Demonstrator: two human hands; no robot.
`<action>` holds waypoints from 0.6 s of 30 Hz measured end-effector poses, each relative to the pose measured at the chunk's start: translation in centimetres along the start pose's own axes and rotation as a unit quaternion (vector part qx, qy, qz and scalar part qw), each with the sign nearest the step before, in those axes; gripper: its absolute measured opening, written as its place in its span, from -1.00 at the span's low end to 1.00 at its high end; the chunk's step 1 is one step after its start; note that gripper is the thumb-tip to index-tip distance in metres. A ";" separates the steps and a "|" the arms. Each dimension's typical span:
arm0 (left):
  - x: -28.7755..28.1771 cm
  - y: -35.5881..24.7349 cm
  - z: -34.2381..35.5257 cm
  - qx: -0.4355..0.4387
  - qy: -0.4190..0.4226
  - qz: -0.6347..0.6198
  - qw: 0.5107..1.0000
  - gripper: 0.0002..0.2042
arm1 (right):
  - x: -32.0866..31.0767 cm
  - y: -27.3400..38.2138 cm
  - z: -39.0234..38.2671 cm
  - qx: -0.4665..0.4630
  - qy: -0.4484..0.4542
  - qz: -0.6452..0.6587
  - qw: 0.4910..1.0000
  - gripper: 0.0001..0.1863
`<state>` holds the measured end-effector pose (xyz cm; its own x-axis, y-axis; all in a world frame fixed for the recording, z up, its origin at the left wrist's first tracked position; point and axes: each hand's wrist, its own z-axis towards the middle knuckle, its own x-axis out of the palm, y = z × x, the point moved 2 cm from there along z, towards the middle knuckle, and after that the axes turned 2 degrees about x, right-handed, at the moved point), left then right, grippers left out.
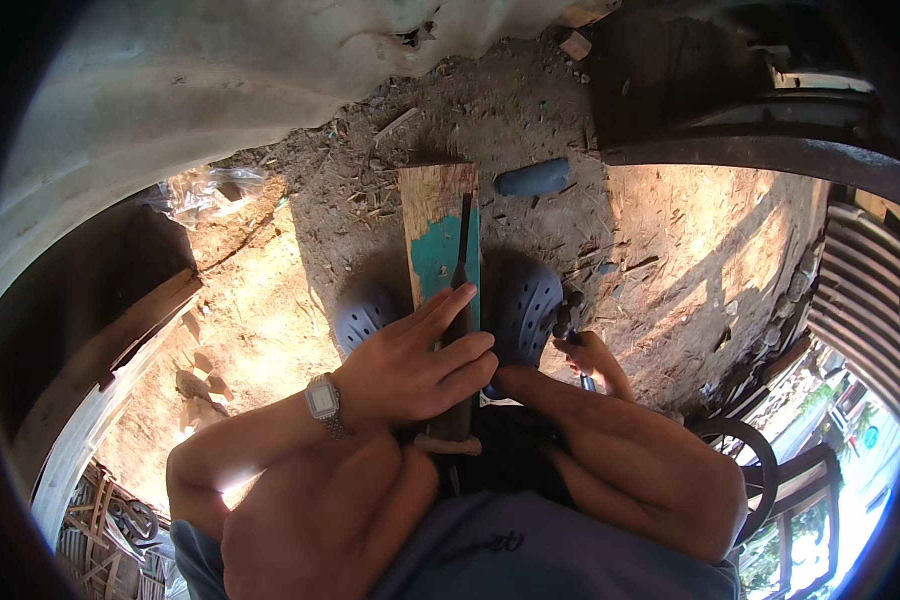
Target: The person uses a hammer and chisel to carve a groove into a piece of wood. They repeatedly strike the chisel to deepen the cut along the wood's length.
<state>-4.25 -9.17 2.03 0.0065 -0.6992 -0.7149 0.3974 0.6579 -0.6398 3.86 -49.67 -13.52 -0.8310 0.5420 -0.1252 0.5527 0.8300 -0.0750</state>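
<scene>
My left hand (425,360), with a watch on its wrist, is closed round the thick brown handle of a chisel (462,250). The chisel's narrow dark blade points away from me and lies along a wooden board (432,240). Peeling teal paint covers part of the board; its far end is bare wood. Beyond my right shin, low by the right shoe, my right hand (592,362) grips a hammer (568,322) with a dark head and a bluish handle, partly hidden by the fingers.
My dark clogs (526,308) stand on either side of the board. A blue-grey object (533,178) lies on the dirt floor beyond it, among wood chips. A pale sheet (220,70) hangs at far left. Clear plastic (207,194) lies near it. Corrugated metal (865,290) stands at right.
</scene>
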 end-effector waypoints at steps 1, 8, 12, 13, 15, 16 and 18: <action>-0.2 -0.1 -0.1 0.001 -0.007 -0.014 1.000 -0.78 | 0.0 0.0 0.0 -0.004 0.001 0.004 1.000 -0.65; 0.1 0.2 -0.7 -0.008 0.015 -0.054 0.998 -0.80 | -0.4 0.6 -0.5 -0.006 0.024 0.003 1.000 -0.67; -0.6 0.7 -0.1 -0.042 -0.018 -0.063 0.997 -0.75 | -0.3 0.9 -0.7 -0.013 0.016 0.010 1.000 -0.67; -1.1 0.8 0.1 -0.033 -0.022 -0.054 0.998 -0.73 | -0.2 0.9 -0.6 -0.011 0.009 0.009 1.000 -0.67; -2.2 1.0 0.3 -0.016 -0.030 -0.035 0.999 -0.71 | -0.3 0.9 -0.5 -0.004 0.008 0.010 1.000 -0.65; -2.1 1.1 0.2 -0.022 -0.030 -0.052 0.998 -0.72 | -0.4 0.7 -0.2 -0.001 0.014 0.011 1.000 -0.63; -1.6 1.1 0.2 -0.035 -0.031 -0.087 0.995 -0.74 | -0.4 0.2 0.2 0.003 0.018 0.010 1.000 -0.61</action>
<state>-3.68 -7.38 2.53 0.0003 -0.8186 -0.5744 0.3323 0.5419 -0.7720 4.33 -49.77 -13.64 -0.8212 0.5633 -0.0911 0.5698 0.8180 -0.0786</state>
